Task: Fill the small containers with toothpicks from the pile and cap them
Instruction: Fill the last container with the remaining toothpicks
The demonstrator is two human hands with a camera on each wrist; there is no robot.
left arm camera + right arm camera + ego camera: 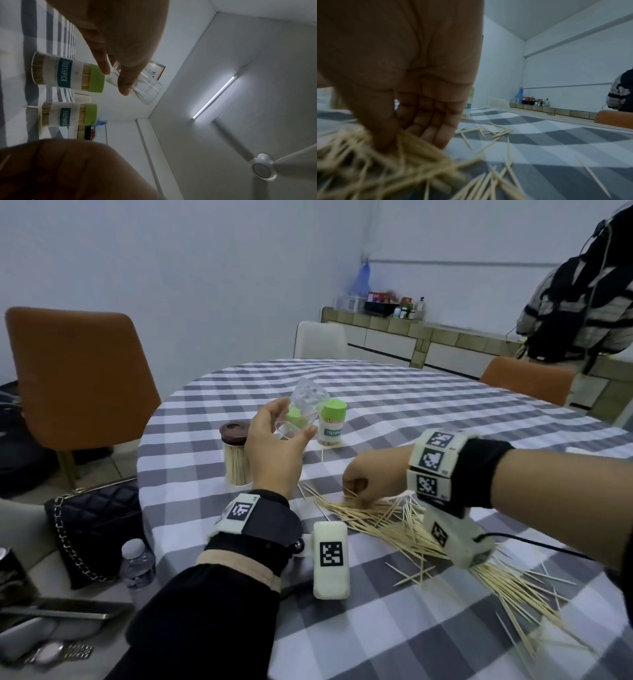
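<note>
My left hand (289, 422) holds a clear, empty plastic container (308, 398) tilted in the air above the table; in the left wrist view my fingers (126, 83) wrap its wall (147, 92). My right hand (356, 491) reaches down into the pile of toothpicks (394, 520) and pinches a bunch (412, 140) between thumb and fingers. Two full green-capped containers (68, 73) (68, 115) labelled TOOTHPICK stand behind the held one; one shows plainly in the head view (332, 422). A brown-lidded jar (235, 453) full of toothpicks stands left of my left hand.
The round table has a grey-and-white checked cloth (411, 412). Loose toothpicks (520, 597) spread toward its near right edge. A black quilted bag (92, 525), a water bottle (137, 563) and a watch (54, 652) lie at the left. Orange chairs (78, 378) and a person (582, 302) are around the table.
</note>
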